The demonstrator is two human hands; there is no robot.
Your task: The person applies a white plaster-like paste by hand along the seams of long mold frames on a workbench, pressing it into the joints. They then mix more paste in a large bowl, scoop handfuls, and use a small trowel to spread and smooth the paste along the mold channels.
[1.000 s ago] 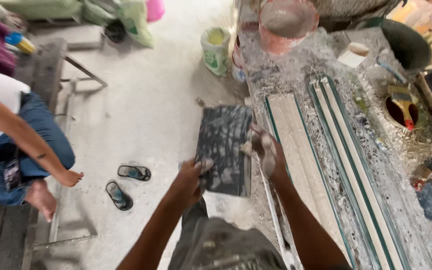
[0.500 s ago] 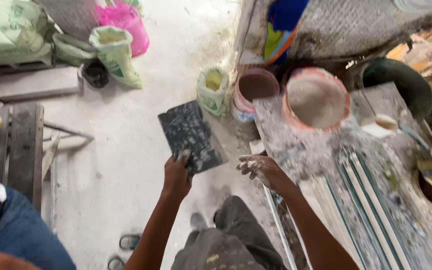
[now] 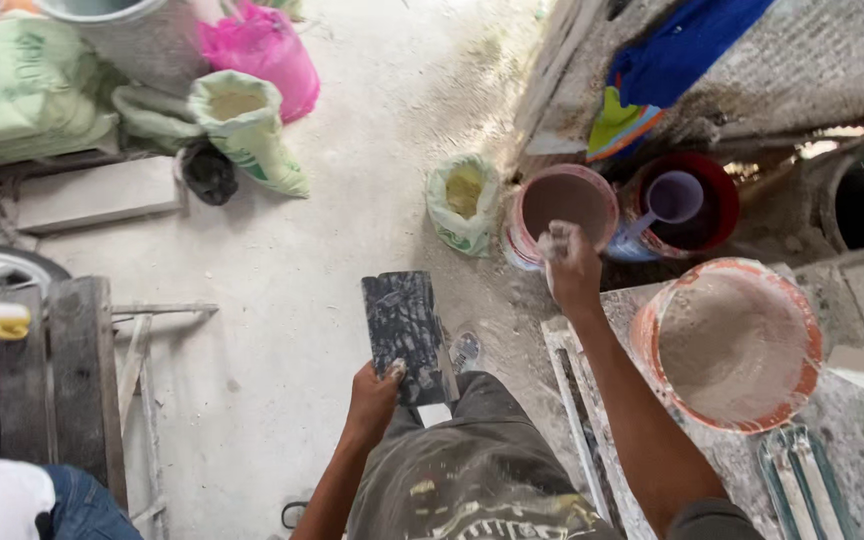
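Note:
My left hand grips the near end of a dark marbled rectangular tile, held flat above my lap and the floor. My right hand, dusted with pale powder, reaches forward to the rim of a round bucket with brownish mix; its fingers are curled at the rim, and I cannot see anything in them. A large orange-rimmed bucket of pale grey paste sits on the workbench just right of my right forearm.
A red bucket with a purple scoop stands beside the brown one. Small open sack of yellow powder, green sacks and a pink bag lie on the concrete floor. A wooden bench and another person's leg are at left.
My right hand left the tile and reached forward to the brown bucket's rim. The left hand keeps the tile, now pointing straight ahead. The view has shifted toward the buckets.

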